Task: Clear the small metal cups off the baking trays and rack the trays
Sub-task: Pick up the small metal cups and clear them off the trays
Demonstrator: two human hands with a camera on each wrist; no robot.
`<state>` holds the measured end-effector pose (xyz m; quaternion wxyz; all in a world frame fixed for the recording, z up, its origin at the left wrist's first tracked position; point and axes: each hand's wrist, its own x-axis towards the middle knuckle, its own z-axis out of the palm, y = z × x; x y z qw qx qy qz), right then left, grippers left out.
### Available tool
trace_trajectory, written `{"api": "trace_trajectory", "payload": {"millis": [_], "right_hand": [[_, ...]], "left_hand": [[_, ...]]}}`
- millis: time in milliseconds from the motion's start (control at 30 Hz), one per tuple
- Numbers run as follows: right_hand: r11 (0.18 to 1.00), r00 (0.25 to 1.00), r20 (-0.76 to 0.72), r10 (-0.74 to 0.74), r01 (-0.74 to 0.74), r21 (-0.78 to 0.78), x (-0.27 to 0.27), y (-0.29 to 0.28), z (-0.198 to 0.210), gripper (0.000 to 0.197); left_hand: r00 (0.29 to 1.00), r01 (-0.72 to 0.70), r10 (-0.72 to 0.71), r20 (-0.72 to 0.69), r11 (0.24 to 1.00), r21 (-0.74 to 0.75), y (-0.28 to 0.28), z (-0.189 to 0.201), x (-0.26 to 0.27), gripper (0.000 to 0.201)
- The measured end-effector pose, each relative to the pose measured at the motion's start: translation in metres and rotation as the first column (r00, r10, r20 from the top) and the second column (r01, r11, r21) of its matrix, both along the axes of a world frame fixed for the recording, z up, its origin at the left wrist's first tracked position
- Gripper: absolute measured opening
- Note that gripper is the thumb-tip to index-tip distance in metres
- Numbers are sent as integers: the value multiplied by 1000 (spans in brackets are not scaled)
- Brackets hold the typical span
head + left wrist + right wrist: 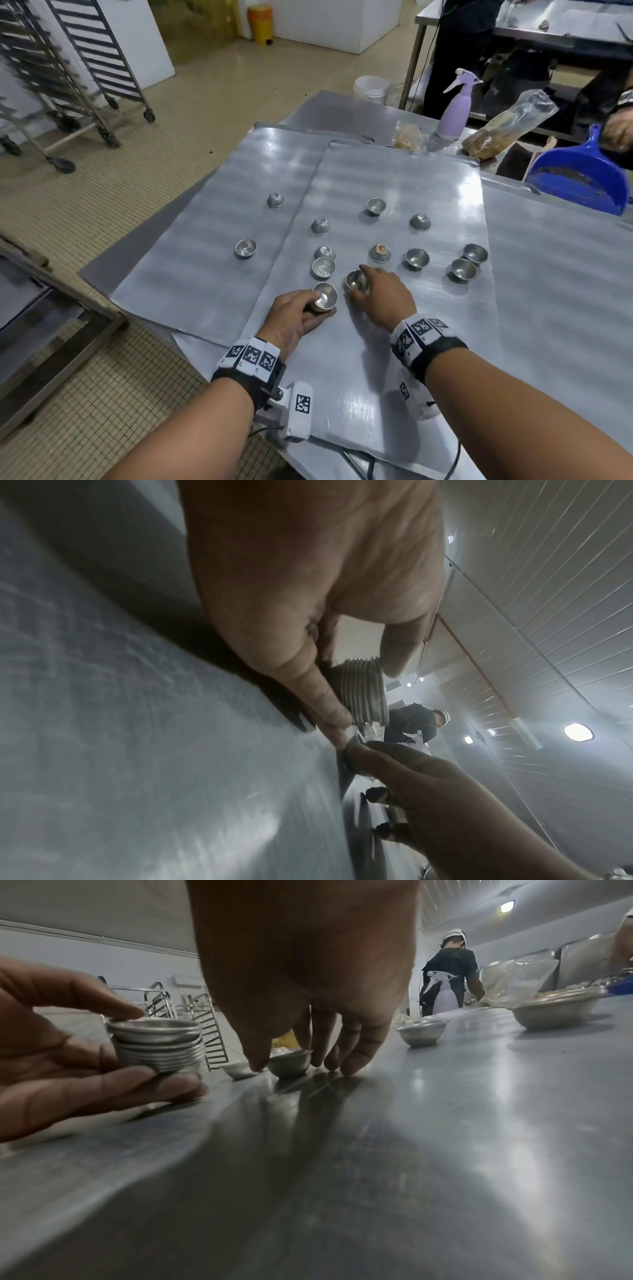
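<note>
My left hand [301,313] grips a nested stack of small metal cups [324,296], thumb on the rim and fingers underneath; the stack [159,1045] shows several ribbed rims [363,693]. My right hand [380,294] pinches a single upright cup [357,280] standing on the top baking tray [394,359], thumb and fingers on either side of the single cup [290,1064]. Several loose cups lie scattered on the top tray, some upturned, some inverted [420,222]. A few cups sit on the lower left tray [212,233], one being [246,248].
One cup [380,253] holds crumbs. At the table's far end stand a purple spray bottle [454,109], a plastic bag with crumbs [507,126] and a blue dustpan [579,178]. Wheeled tray racks [68,68] stand on the floor at left. Another person [448,972] works at the back.
</note>
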<state>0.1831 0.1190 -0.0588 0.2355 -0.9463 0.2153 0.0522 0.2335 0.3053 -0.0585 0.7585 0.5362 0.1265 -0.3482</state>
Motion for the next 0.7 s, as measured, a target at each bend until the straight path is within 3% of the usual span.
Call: {"api": "trace_trajectory", "payload": {"millis": [200,367,467,700], "right_hand": [[999,999,-15,-42,42,-18,-15,5,4,40],[997,997,-17,-80,80,-7,-42,5,4,38],[988,992,-14,-127,128,86,-55,0,8,36],[984,954,280,-105,59,166,-70,10,31,46]], "left_hand": [[1000,12,-12,14,1000,26,-2,6,-5,21],[1000,-9,8,25,1000,21,-2,5,-10,21],[999,-35,35,3,999,-10,-7,6,-17,24],[996,-63,60,-67,997,-40,-24,11,-36,32]]}}
